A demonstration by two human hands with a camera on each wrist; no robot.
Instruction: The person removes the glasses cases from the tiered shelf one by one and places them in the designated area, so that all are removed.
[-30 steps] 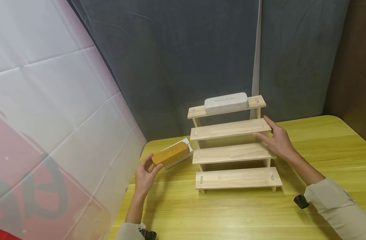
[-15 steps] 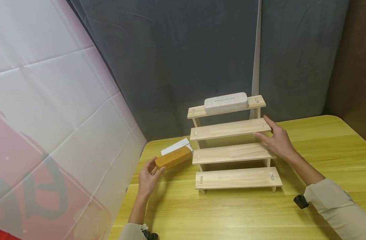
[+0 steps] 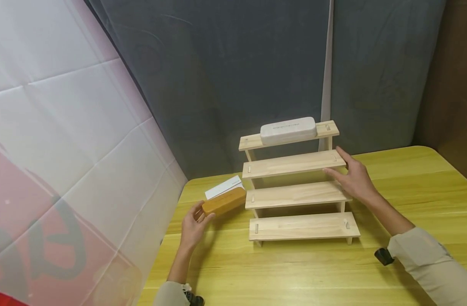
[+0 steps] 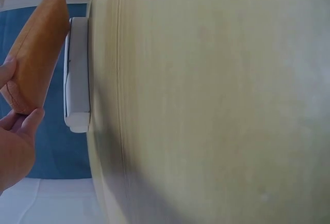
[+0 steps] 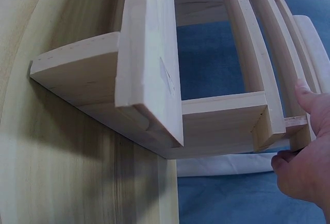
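My left hand (image 3: 193, 226) pinches the near end of an orange, rounded glasses case (image 3: 225, 202) between thumb and fingers. In the left wrist view the case (image 4: 40, 53) is tilted and held off the table, beside a white case (image 4: 78, 74) lying there. My right hand (image 3: 355, 179) grips the right end of the second shelf from the top on a wooden tiered stand (image 3: 294, 165); the right wrist view shows its thumb on one side and curled fingers on the other. On the top shelf lies a white glasses case (image 3: 288, 131).
The stand's lower shelves (image 3: 304, 227) step forward over the yellow wood-grain table (image 3: 294, 272). Left of the stand, the white case (image 3: 222, 187) is partly hidden behind the orange one. A grey curtain (image 3: 233, 85) hangs behind, and a white printed sheet (image 3: 65, 127) stands along the left.
My left hand has moved the orange case a little to the right, towards the stand, uncovering more of the top of the white case behind it. The right hand has stayed in place.
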